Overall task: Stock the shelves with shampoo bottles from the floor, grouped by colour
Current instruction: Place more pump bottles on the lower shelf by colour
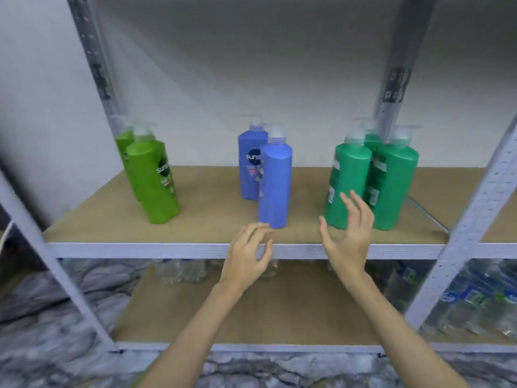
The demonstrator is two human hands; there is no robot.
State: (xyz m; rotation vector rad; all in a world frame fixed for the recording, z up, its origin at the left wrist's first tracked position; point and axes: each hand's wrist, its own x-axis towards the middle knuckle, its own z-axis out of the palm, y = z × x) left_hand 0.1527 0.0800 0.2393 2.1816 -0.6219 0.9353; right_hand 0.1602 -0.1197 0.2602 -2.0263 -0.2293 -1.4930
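On the brown shelf board (212, 219) stand three colour groups of pump bottles. Two lime-green bottles (152, 177) are at the left, two blue bottles (275, 183) in the middle, three teal-green bottles (391, 183) at the right. My left hand (247, 254) hovers at the shelf's front edge, fingers loosely curled, fingertips just below the front blue bottle's base, holding nothing. My right hand (348, 233) is raised with fingers spread in front of the nearest teal bottle (348, 180), not gripping it.
White metal uprights (464, 225) frame the shelf at left and right. The lower shelf (251, 309) holds clear plastic water bottles (475, 301) at the back and right. Grey marbled floor (42, 331) lies below. A white wall stands behind.
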